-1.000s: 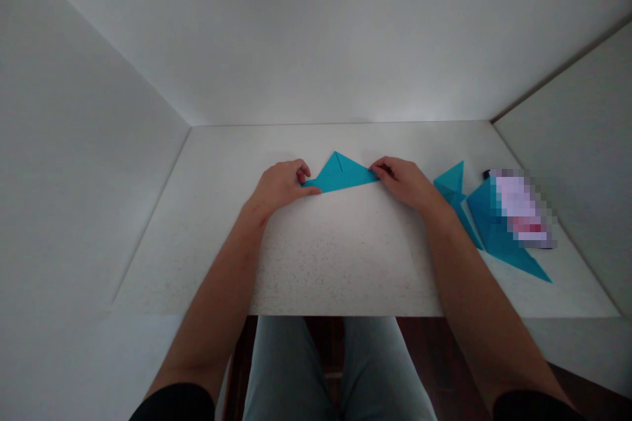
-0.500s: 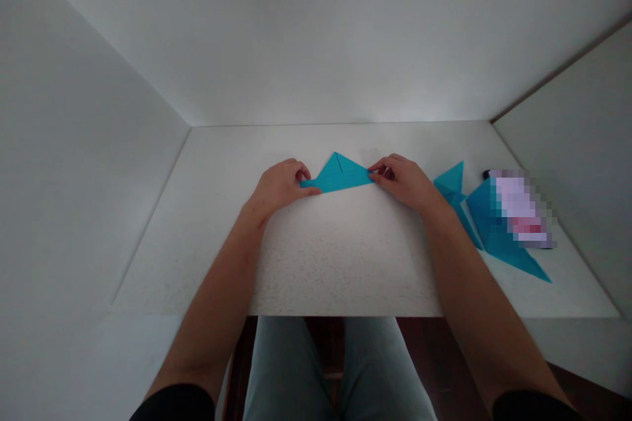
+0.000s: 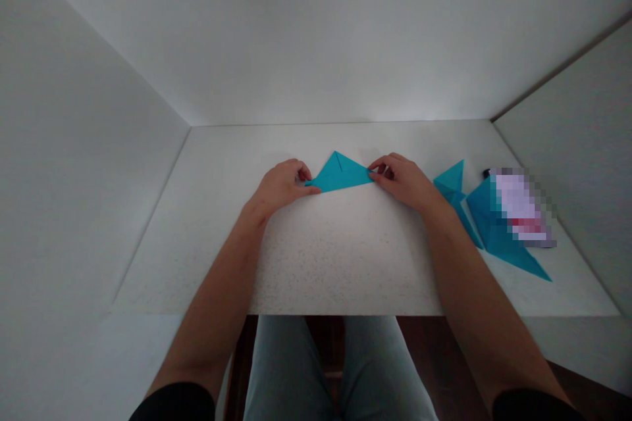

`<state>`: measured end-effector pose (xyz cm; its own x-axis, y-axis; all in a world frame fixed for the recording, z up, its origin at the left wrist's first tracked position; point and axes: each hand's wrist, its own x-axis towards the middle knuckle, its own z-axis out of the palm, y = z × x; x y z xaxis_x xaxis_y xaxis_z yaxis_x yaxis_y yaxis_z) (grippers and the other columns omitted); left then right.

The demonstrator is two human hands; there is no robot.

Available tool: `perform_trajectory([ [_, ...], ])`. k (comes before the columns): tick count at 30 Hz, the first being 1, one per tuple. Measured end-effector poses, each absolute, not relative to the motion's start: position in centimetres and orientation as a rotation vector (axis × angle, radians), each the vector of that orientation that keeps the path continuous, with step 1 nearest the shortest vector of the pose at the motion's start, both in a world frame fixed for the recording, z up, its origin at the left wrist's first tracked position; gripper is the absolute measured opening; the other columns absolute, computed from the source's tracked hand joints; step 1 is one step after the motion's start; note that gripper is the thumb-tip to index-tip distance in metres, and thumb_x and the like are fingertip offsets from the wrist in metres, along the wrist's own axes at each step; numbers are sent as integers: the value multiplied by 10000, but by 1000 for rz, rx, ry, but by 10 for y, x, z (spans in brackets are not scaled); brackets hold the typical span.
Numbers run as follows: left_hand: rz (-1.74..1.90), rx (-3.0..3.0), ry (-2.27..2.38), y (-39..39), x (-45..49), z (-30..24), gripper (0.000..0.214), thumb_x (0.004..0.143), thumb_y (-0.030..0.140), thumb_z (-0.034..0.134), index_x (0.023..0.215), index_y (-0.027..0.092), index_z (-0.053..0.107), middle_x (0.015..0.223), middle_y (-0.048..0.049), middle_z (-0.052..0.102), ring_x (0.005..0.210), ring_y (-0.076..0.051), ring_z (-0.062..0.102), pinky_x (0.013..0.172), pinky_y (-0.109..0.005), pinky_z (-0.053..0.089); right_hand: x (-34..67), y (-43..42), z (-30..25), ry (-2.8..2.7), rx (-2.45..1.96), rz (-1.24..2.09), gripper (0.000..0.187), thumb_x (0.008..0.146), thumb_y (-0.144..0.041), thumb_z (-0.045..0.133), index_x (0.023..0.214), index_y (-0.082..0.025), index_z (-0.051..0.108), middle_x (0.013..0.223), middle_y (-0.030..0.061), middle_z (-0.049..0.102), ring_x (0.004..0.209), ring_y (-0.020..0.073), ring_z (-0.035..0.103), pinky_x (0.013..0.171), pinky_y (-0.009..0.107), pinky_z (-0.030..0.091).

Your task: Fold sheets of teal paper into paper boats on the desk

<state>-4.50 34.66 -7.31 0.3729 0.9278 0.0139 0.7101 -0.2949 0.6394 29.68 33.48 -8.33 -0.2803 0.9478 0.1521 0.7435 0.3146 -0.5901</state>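
Note:
A folded teal origami paper [image 3: 340, 173], a flat triangle with a crease near its peak, lies on the speckled white tabletop [image 3: 345, 263]. My left hand [image 3: 281, 185] holds its left corner between thumb and fingers. My right hand [image 3: 399, 179] pinches the right corner with its fingertips. The paper's ends are hidden under my fingers. Just beyond my right hand lie more teal paper pieces [image 3: 496, 223], which neither hand touches.
A pixelated, blurred pale object [image 3: 521, 207] lies over the teal paper at the right, with a small dark item [image 3: 486, 173] behind it. White walls [image 3: 89, 145] rise at the back and both sides of the table. My legs in light jeans [image 3: 316, 368] show below the front edge.
The fingers of my right hand have slid slightly left along the paper. The paper's left tip shows less beyond my left hand, and my fingers there sit closer to the peak.

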Motion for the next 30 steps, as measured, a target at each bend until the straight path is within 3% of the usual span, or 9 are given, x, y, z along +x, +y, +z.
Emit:
perform_trajectory([
  [8,442,2057,1304,341,-42,-61,235,823,428,861,925,221,813,890,-40,767,737,-165,629,678,-306,468,296,334,-82,-2113,-1513,572,213,957,-376,685,1081,-240,793,990,86,708,800,231,660,804,404,567],
  [13,402,2070,1262,343,-44,-61,215,937,412,724,968,232,838,839,-40,757,728,-172,637,691,-315,476,296,334,-83,-2110,-1506,576,224,963,-400,684,1084,-248,797,994,89,709,811,235,658,812,404,567],
  [17,439,2102,1247,347,-46,-65,145,885,315,771,990,227,819,904,-37,749,746,-154,630,728,-302,496,296,334,-84,-2101,-1501,585,239,970,-417,678,1094,-255,802,993,87,710,802,233,655,815,409,572],
  [24,421,2124,1342,352,-48,-72,244,812,436,881,877,226,776,864,-24,719,749,-165,621,695,-305,466,300,335,-83,-2120,-1475,616,259,967,-463,689,1036,-250,819,1020,96,708,808,238,679,834,428,590],
  [30,438,2222,1341,353,-45,-76,275,823,470,892,867,233,759,840,-14,714,725,-163,611,670,-301,421,302,335,-85,-2144,-1454,615,317,964,-513,700,1120,-272,833,1051,100,712,829,250,691,832,443,609],
])
